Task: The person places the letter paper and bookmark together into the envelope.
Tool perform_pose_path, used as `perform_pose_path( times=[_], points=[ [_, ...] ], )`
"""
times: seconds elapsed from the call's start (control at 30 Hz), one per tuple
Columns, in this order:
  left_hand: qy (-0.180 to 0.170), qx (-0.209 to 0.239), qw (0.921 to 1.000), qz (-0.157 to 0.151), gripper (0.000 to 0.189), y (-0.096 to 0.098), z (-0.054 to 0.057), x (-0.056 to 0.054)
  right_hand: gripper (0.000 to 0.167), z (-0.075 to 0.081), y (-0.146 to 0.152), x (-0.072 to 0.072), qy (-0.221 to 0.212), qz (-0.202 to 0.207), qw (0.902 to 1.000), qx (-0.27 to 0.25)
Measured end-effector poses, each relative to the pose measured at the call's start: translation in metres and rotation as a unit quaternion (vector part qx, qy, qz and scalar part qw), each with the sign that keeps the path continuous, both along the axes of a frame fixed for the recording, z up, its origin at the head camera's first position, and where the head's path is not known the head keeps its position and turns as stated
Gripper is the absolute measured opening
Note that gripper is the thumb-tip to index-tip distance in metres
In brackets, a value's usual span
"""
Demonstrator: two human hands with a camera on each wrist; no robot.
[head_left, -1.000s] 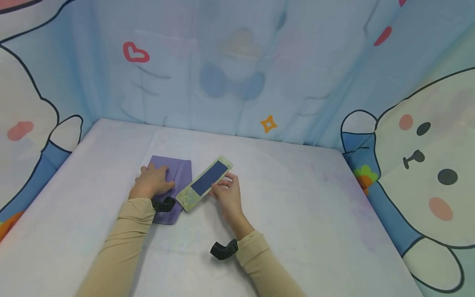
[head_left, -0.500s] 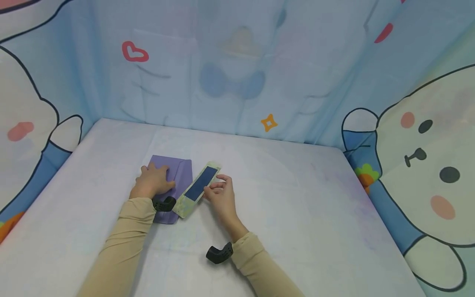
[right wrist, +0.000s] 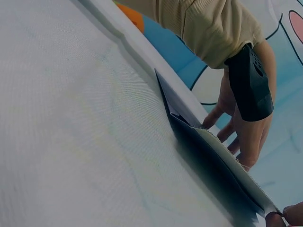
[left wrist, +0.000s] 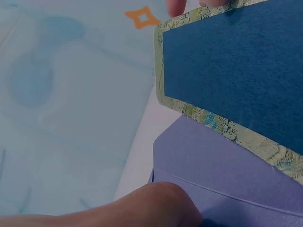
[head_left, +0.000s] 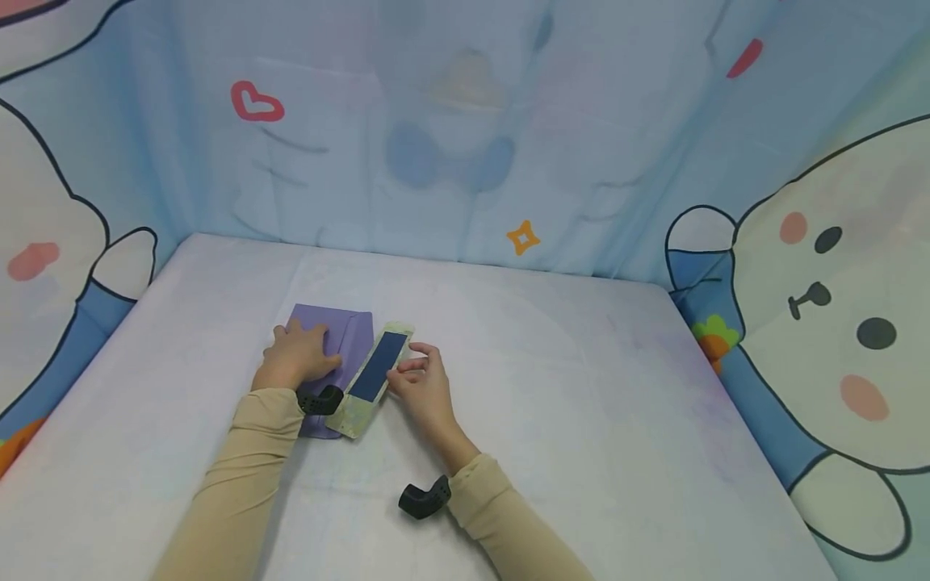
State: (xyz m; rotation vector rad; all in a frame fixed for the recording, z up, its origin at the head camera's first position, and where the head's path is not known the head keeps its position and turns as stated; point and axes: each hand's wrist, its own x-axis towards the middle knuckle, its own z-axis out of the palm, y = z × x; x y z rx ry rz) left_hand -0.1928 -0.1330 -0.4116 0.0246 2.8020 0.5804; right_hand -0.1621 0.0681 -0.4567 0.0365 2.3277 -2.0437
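A purple envelope [head_left: 358, 329] lies on the white tabletop, left of centre. My left hand [head_left: 296, 355] rests on it with fingers spread, its thumb showing low in the left wrist view. My right hand [head_left: 426, 395] pinches the right edge of a long flat strip [head_left: 379, 367], which has a dark blue panel inside a pale green patterned border. The strip slants over the envelope's right side, and its near end overlaps the envelope. In the right wrist view the strip [right wrist: 227, 158] appears edge-on above the envelope, and right fingertips [right wrist: 294, 213] hold its edge.
A black camera mount [head_left: 320, 401] sits at the left wrist, another black mount [head_left: 425, 498] at the right. White cloth [head_left: 581, 403] covers the table. Behind and beside it hangs a light blue printed curtain [head_left: 327, 186] with cartoon figures.
My right hand has moved left and slightly toward me, carrying the strip over the envelope's right side and turning it more upright in view. The left hand and envelope have stayed in place.
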Motion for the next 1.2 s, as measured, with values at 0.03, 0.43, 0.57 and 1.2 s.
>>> perform_pose_path(
  times=[0.03, 0.43, 0.57, 1.2],
  points=[
    [0.0, -0.001, 1.0, 0.0, 0.068, 0.0, 0.0, 0.0, 0.058, 0.001, -0.001, 0.0, 0.0, 0.002, 1.0, 0.0],
    [0.004, 0.0, 1.0, 0.0, 0.067, 0.0, 0.001, -0.001, 0.05, 0.019, -0.006, 0.01, 0.008, 0.042, 0.9979, 0.048],
    [0.003, 0.002, 1.0, 0.0, 0.068, 0.001, 0.002, -0.002, 0.047, 0.002, -0.005, 0.003, 0.007, 0.051, 0.9973, 0.053],
    [0.001, 0.004, 1.0, 0.005, 0.067, 0.0, 0.0, -0.002, 0.03, 0.001, -0.007, 0.009, 0.06, 0.101, 0.9772, 0.177]
  ],
)
